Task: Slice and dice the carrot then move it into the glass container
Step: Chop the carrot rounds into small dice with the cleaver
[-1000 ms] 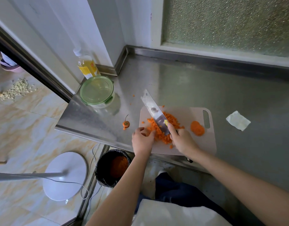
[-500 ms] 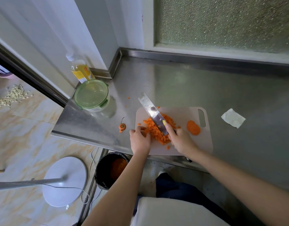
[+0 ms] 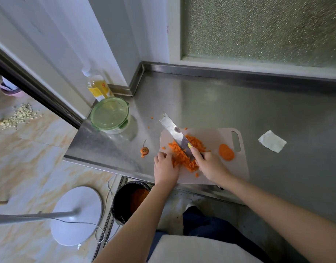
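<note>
"Fingers (image 3: 194, 151) of the right hand (image 3: 210, 166): what do they have?"

"They are wrapped round the handle of a broad steel kitchen knife (image 3: 175, 135), forefinger laid out along the blade, its nail painted yellow. The blade slants away to the upper left, with its heel over a heap of diced orange carrot (image 3: 188, 154)."

"And the left hand (image 3: 166, 168)?"

"It is knuckles-up at the heap's left edge, fingers curled under and touching the dice. I cannot tell whether they hold anything."

"Where does the carrot lie?"

"Nearly all of it is on a pale rectangular plastic cutting board (image 3: 216, 137), at the front edge of a stainless-steel counter (image 3: 220, 101). A small stack of uncut round carrot slices (image 3: 226, 152) sits by the board's handle slot, just right of the hand with the knife. A few stray bits dot the steel, and a trimmed carrot top with its thin stem (image 3: 144, 150) lies just left of the board."

"The container?"

"A round glass container with a green clip-on lid (image 3: 110, 115) stands shut near the counter's left corner, well apart from the board. A clear bottle of yellow liquid (image 3: 98, 88) is behind it."

"Anything else?"

"A folded white paper napkin (image 3: 272, 141) lies right of the board. On the floor below are a black bin (image 3: 129, 200), orange inside, and a white round fan base (image 3: 76, 215)."
</note>
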A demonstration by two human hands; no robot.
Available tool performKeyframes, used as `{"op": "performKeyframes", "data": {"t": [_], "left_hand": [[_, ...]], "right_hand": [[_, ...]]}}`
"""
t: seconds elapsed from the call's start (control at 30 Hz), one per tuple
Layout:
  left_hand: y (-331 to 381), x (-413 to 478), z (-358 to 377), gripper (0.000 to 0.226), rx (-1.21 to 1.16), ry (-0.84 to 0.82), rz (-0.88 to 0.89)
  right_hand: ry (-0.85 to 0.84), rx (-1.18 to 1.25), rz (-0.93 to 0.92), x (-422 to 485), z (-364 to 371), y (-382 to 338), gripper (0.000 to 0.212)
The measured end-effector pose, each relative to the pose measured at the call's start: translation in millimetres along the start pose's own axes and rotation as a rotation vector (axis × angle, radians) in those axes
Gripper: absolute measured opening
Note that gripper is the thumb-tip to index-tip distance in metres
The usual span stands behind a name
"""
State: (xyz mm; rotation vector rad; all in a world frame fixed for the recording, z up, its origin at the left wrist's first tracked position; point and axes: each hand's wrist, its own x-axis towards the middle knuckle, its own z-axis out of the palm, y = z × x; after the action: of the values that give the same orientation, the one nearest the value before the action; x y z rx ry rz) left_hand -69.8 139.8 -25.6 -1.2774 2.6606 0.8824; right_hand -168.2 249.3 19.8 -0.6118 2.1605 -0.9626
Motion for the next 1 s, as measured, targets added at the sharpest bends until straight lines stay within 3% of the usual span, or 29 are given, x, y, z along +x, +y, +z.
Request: {"op": "performKeyframes", "data": {"t": [0.2, 0.37, 0.47, 0.6, 0.83, 0.93, 1.0], "left_hand": [[-4.9, -5.2, -0.8, 0.047, -0.055, 0.01, 0.072], [-13.9, -4.3, -5.5, 0.062, 0.078, -0.007, 0.109], [-17.9, -5.3, -4.7, 0.052, 0.069, 0.005, 0.042], [-17.1, -5.3, -2.5, 0.03, -0.015, -0.026, 0.085], [-20.6, -3.0, -8.0, 0.041, -0.012, -0.089, 0.143], [-18.6, -7.3, -16.7, 0.044, -0.074, 0.002, 0.188], [-16.4, -12.7, -27.4, 0.033, -0.135, 0.193, 0.236]], "right_hand": [[0.005, -0.021, -0.003, -1.6, 2.5, 0.7, 0.063], [-0.007, -0.028, 0.003, -1.6, 0.8, 1.1, 0.063], [-0.014, -0.035, 0.008, -1.7, -0.1, 1.0, 0.062], [-0.013, -0.054, 0.001, -3.2, 0.4, 2.1, 0.062], [-0.021, -0.004, -0.019, -5.2, 0.2, 5.9, 0.06], [-0.012, -0.046, -0.041, -5.6, -4.0, 8.8, 0.059], [-0.008, -0.156, -0.091, -7.4, -9.3, 9.2, 0.056]]}}
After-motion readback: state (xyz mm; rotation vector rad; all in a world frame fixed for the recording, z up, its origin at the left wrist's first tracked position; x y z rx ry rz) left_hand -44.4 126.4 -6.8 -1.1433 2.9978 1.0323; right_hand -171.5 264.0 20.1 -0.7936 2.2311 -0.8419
